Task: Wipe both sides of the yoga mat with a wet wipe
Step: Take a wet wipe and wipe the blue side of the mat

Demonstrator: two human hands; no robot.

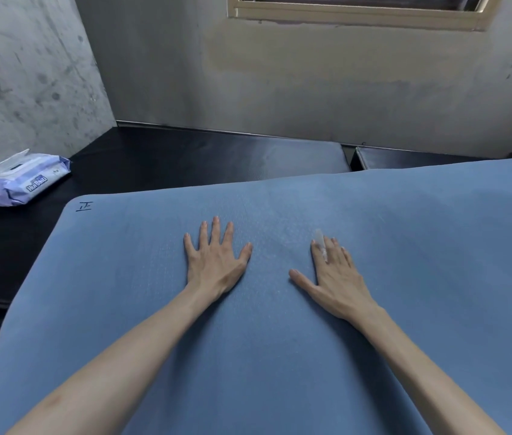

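Note:
A blue yoga mat (pixel 280 356) lies spread out flat and fills most of the view; a small black mark (pixel 84 206) is written at its far left corner. My left hand (pixel 215 262) rests palm down on the mat with fingers spread and nothing in it. My right hand (pixel 334 277) also lies flat on the mat, to the right. A small, thin strip of white wet wipe (pixel 320 243) is pinched between its index and middle fingers. The rest of the wipe, if any, is hidden under the hand.
A purple pack of wet wipes (pixel 22 180) lies on black padded flooring (pixel 154 161) at the far left, beside a concrete wall (pixel 28 73). A second wall with a window frame (pixel 358 14) runs behind the mat.

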